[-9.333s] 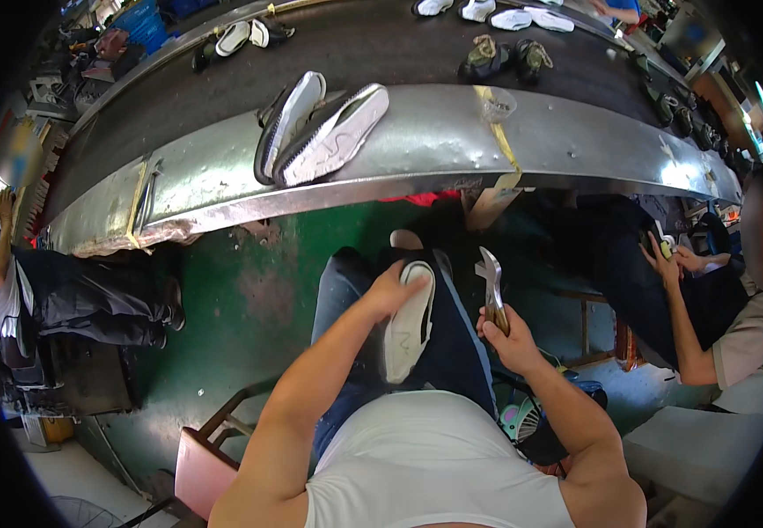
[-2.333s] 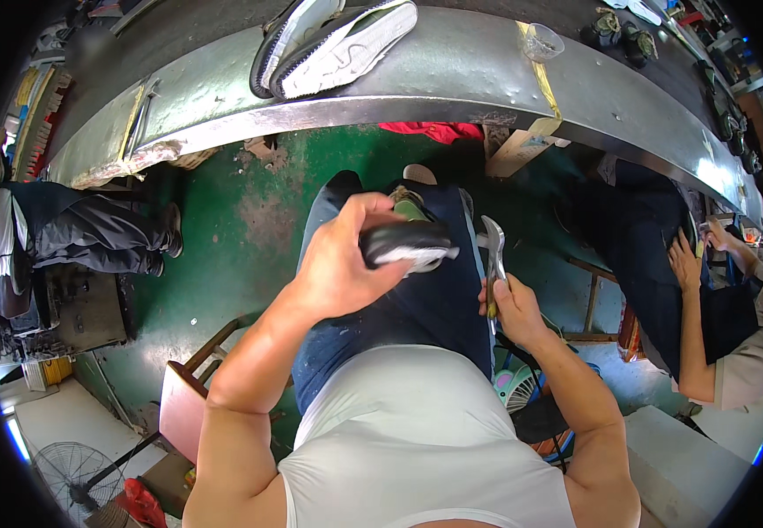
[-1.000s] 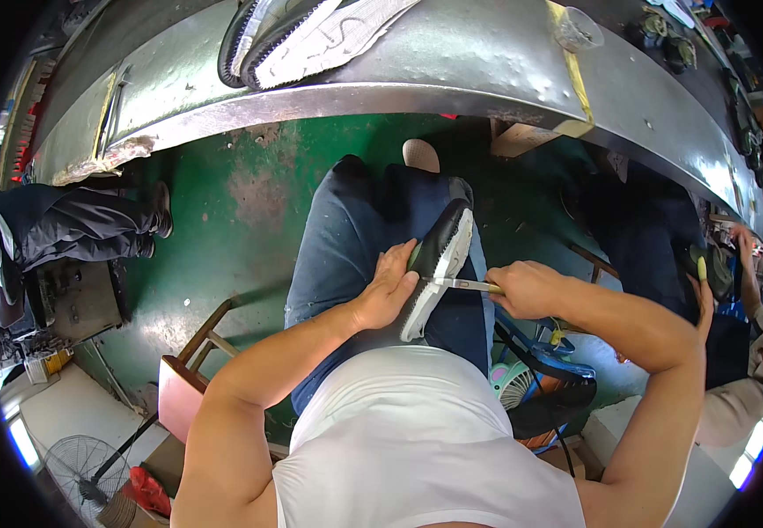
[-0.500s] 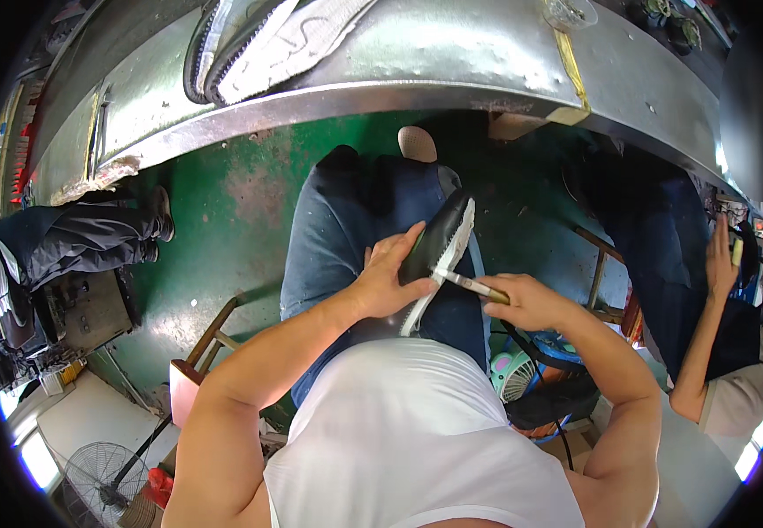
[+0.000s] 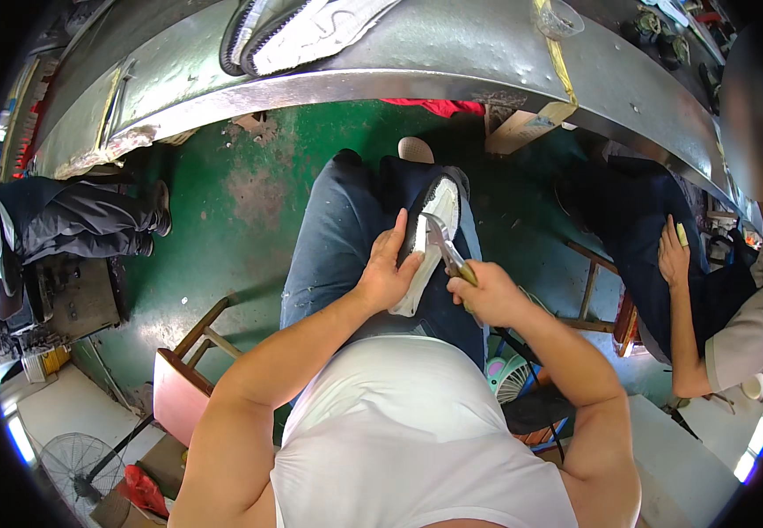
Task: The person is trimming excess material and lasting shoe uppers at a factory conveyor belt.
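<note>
From the head, a dented metal tabletop (image 5: 452,48) curves across the top, carrying a white-and-black pair of shoes (image 5: 311,40); below spreads a scuffed green floor (image 5: 197,229), with a pink-seated chair (image 5: 181,396) at left. The shoe (image 5: 425,275) lies on the person's thighs (image 5: 324,238), its white underside up and edged in black. The left hand (image 5: 388,275) holds its left side; the right hand (image 5: 489,295) grips a hammer (image 5: 454,260), metal head against the shoe.
</note>
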Tool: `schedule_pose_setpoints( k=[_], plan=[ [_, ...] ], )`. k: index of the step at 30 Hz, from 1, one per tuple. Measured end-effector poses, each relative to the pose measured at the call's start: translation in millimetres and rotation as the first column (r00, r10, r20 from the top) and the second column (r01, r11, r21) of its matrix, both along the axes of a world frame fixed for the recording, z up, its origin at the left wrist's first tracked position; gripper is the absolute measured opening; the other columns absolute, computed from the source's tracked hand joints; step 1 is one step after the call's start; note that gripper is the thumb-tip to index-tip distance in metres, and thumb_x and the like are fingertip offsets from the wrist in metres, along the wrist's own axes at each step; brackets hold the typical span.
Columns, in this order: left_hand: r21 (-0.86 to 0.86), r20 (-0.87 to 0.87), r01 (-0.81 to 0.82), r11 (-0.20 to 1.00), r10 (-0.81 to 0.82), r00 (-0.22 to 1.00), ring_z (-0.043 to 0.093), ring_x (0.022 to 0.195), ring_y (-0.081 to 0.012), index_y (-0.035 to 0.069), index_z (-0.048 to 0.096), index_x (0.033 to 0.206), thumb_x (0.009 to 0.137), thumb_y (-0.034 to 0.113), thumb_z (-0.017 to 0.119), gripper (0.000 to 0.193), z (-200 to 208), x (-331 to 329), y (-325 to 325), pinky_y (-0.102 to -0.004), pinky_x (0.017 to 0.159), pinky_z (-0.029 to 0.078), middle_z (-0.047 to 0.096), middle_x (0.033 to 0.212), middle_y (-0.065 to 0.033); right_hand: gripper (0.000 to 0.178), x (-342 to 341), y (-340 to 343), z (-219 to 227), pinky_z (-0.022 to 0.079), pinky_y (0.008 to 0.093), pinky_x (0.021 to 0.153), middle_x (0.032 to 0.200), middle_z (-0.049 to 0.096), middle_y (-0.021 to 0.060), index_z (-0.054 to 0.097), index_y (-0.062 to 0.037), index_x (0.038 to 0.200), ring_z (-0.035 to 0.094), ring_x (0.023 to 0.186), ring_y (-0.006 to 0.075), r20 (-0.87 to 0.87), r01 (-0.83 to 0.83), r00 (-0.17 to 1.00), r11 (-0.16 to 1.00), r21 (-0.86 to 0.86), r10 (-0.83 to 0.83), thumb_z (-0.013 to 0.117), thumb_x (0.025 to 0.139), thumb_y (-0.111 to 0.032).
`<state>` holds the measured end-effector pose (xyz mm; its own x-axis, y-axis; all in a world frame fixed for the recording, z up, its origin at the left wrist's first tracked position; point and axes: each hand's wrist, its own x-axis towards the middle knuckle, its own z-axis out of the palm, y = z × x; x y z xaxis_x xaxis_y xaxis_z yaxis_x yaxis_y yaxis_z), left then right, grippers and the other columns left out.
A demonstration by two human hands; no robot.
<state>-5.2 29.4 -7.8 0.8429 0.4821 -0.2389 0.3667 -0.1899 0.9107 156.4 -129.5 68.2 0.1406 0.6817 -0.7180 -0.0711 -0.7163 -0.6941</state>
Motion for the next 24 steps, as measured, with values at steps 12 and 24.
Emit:
schedule_pose_setpoints(
  k=[12,24],
  plan=[
    [0.307,0.068,0.137,0.942,-0.165,0.984,0.043,0.134,-0.0488,0.017,0.013,0.16,0.098,0.01,0.053,0.074,14,-3,9,-0.0413,0.11,0.041,0.02,0.157,-0.0319,0.021,-63,11,-11,0.05,0.0304,0.06,0.075,0.065,0.0064,0.058,0.0001,0.096,0.063,0.065,0.0157,0.306,0.19,0.918,0.956,0.224,-0.255,0.055,0.101,-0.02],
    [0.219,-0.287,0.336,0.916,-0.269,0.919,0.048,0.129,-0.0489,0.028,0.028,0.156,0.103,0.022,0.044,0.056,57,14,19,-0.044,0.109,0.044,0.03,0.151,-0.0368,0.039,32,-11,36,0.055,0.0335,0.053,0.095,0.07,0.0148,0.059,0.0046,0.112,0.07,0.086,0.0221,-0.169,0.149,0.975,0.989,-0.002,-0.148,0.054,0.102,-0.033]
  ],
)
